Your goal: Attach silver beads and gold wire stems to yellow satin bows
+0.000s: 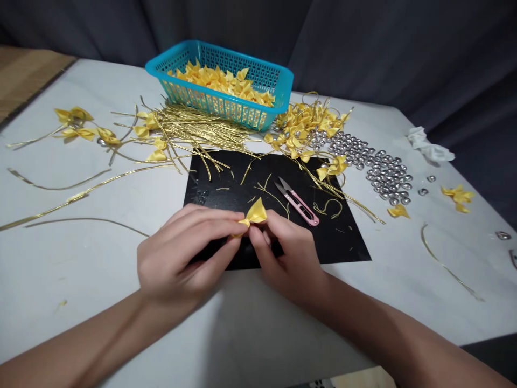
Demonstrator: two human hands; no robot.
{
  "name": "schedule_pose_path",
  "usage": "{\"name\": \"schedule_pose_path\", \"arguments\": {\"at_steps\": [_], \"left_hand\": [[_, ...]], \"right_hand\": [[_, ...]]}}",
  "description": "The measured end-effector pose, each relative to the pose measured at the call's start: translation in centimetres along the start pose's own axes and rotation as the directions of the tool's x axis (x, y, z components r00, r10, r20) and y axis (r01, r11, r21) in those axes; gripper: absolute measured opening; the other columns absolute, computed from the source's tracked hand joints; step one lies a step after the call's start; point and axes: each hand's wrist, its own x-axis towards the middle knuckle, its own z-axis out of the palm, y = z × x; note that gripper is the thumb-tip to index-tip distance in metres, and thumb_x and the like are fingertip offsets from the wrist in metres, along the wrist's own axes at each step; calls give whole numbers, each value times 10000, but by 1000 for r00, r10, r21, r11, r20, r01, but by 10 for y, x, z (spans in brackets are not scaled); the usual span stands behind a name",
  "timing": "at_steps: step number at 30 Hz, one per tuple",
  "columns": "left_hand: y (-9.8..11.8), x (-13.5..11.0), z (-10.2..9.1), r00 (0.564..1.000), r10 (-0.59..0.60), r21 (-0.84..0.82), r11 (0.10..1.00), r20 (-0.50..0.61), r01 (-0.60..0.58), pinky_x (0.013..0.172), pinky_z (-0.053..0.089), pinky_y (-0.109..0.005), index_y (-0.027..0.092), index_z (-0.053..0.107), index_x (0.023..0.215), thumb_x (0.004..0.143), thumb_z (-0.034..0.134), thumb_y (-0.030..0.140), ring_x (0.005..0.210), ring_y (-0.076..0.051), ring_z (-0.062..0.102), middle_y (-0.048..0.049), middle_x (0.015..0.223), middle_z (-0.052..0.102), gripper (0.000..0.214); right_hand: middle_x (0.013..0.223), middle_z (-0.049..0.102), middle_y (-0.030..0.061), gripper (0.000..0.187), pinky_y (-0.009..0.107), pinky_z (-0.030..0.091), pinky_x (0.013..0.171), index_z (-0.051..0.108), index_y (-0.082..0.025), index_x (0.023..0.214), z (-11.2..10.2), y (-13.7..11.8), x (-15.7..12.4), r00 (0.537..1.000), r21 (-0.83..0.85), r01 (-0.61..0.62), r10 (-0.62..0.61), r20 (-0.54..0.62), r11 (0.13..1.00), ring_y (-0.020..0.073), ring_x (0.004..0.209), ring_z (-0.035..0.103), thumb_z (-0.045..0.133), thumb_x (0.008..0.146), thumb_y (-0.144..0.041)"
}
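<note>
Between my two hands is a small yellow ribbon bow (pixel 257 212), held above the near part of a black mat (pixel 343 237). My left hand (pixel 188 245) pinches its left side with thumb and fingers, hiding much of that loop. The fingertips of my right hand (pixel 288 250) close on the lower right of the bow. A pair of pink thread snips (pixel 301 203) lies on the mat just beyond my right hand, blades pointing away to the left. Bits of gold cord (pixel 274 198) are scattered around the snips.
A blue plastic basket (pixel 285 89) full of yellow bows stands at the back. Before it lies a pile of gold cords (pixel 202 126). Several silver beads (pixel 388 175) and a heap of corded bows (pixel 309 121) spread rightward. White crumpled material (pixel 430 145) lies far right.
</note>
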Motion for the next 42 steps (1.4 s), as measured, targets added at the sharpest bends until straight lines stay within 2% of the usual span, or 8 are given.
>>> {"name": "schedule_pose_path", "arguments": {"at_steps": [11,19,22,25,29,35,38,42], "left_hand": [[-3,0,-1,994,107,73,991,30,-109,695,529,-326,315,701,864,754,626,127,741,-180,672,9,871,744,231],[0,4,0,995,78,99,992,61,-84,672,535,-323,280,705,771,756,599,140,691,-179,669,-11,811,747,177],[-1,3,2,998,22,40,999,51,-24,705,532,-324,275,702,768,762,599,150,713,-182,673,-7,808,745,162],[-4,0,4,989,-143,-21,989,43,144,714,530,-299,266,699,812,776,624,202,745,-178,670,-1,837,740,105],[-7,1,8,914,-393,-123,907,103,404,640,532,-236,232,700,801,784,638,272,685,-148,662,6,802,735,75],[-7,5,11,887,-444,-226,858,126,462,648,526,-206,221,707,784,749,682,263,685,-129,656,15,797,738,60],[-8,6,11,860,-491,-268,818,135,509,671,523,-213,226,712,796,757,676,267,723,-133,658,15,813,738,67],[-9,9,11,806,-568,-341,734,163,587,647,513,-220,199,693,794,760,673,303,731,-143,650,1,794,723,111]], "right_hand": [[752,596,6,146,176,379,571,507,-168,812,-1,0,-1,998,-53,67,-67,-11,996,86,651,549,392,901,-159],[640,518,-15,134,195,303,481,492,-179,789,-1,1,-1,998,-83,55,-54,14,995,77,509,433,402,888,-184],[635,511,-16,134,186,307,471,466,-174,755,-2,1,-1,999,17,50,-50,9,999,67,490,403,412,877,-176],[634,527,-15,118,179,314,468,476,-168,750,-4,-1,-1,999,38,40,-39,-19,998,60,476,397,425,855,-151],[584,520,-31,99,174,326,470,541,-151,773,-3,0,0,999,-28,-1,-1,-51,1000,46,447,408,462,832,-136],[671,624,-19,146,160,411,531,615,-158,873,3,1,0,994,110,-67,76,-75,992,54,516,535,470,872,-150],[796,670,3,194,169,436,612,626,-166,881,0,0,1,998,7,-18,18,-58,1000,72,641,600,440,872,-113],[734,660,9,181,174,421,607,617,-139,840,-4,0,1,998,-127,23,-30,-56,992,84,664,609,441,840,-97]]}}
